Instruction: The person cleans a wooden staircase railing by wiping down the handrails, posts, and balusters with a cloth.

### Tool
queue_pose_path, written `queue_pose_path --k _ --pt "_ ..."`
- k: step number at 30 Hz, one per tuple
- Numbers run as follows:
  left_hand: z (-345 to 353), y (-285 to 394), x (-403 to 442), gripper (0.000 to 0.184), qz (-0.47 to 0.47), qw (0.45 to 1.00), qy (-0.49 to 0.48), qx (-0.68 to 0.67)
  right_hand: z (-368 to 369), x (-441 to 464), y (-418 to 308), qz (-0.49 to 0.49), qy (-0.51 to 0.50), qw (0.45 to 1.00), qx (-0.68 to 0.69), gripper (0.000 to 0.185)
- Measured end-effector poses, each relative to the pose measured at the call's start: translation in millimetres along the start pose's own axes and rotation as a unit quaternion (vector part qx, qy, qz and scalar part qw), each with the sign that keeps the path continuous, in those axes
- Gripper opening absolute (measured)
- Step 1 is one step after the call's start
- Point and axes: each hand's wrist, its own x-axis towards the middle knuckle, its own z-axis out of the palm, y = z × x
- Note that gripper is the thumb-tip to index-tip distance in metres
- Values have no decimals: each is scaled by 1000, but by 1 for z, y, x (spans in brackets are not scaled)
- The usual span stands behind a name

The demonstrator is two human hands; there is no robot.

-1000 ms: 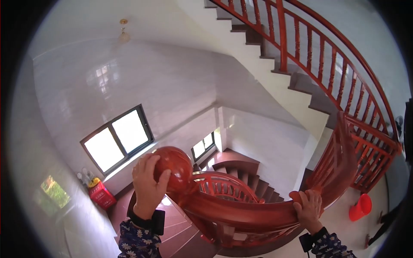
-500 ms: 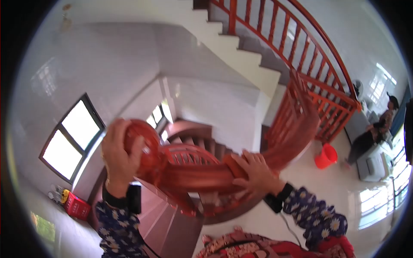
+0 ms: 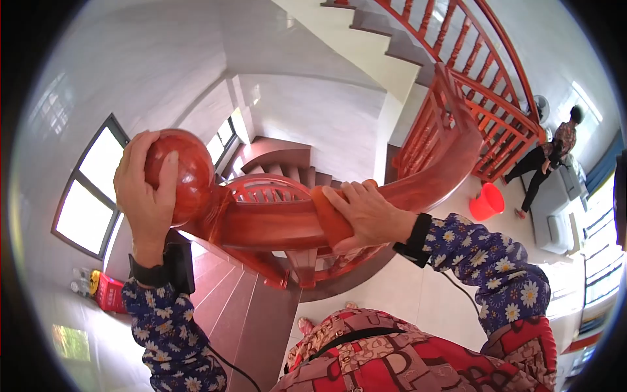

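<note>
My left hand (image 3: 147, 189) is wrapped round the left side of a glossy red-brown wooden ball (image 3: 187, 171), its fingers curved over the top. The ball caps the end of a curved wooden handrail (image 3: 271, 224). On the rail, right of the ball, my right hand (image 3: 369, 214) presses an orange cloth (image 3: 330, 212) against the top and near side, its fingers bent over the cloth. Part of the cloth is hidden under the palm.
Brown stairs (image 3: 228, 304) descend below the rail. A red bucket (image 3: 487, 202) stands on the pale floor at right, and a person (image 3: 555, 147) is beyond it near a grey sofa (image 3: 555, 209). A red box (image 3: 111, 294) sits at lower left.
My right hand and the orange cloth have slid left along the rail toward the ball. The view has turned right and down. My left hand has stayed on the ball.
</note>
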Motion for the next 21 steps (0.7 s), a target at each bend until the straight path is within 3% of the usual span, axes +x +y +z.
queue_pose_path --k 11,17,21 --pt "1 -11 0 29 0 1000 4 -2 41 140 -114 103 51 993 6 114" --pt "0 -15 -2 29 14 1000 -8 21 49 127 -113 128 72 989 25 110" --pt "-1 -15 -2 30 19 999 -20 23 38 77 -85 65 103 993 3 103"
